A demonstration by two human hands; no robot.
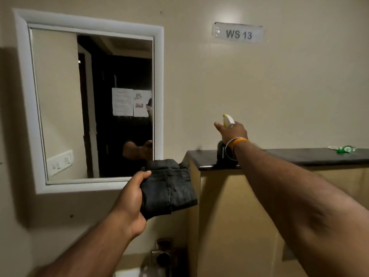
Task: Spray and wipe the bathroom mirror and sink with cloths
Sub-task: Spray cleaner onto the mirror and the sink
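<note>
left hand [130, 198] grips folded dark grey cloth [169, 188], lower centre | right hand [232, 129] grips white-and-yellow spray bottle [228, 120] over dark-topped desk [299, 155], centre right | white-framed mirror [91, 102] upper left of both; cloth hand nearer

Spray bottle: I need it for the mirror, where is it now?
In the head view, the white-and-yellow plastic spray bottle is right of the white-framed mirror, held in the right hand above the dark ledge.
</note>
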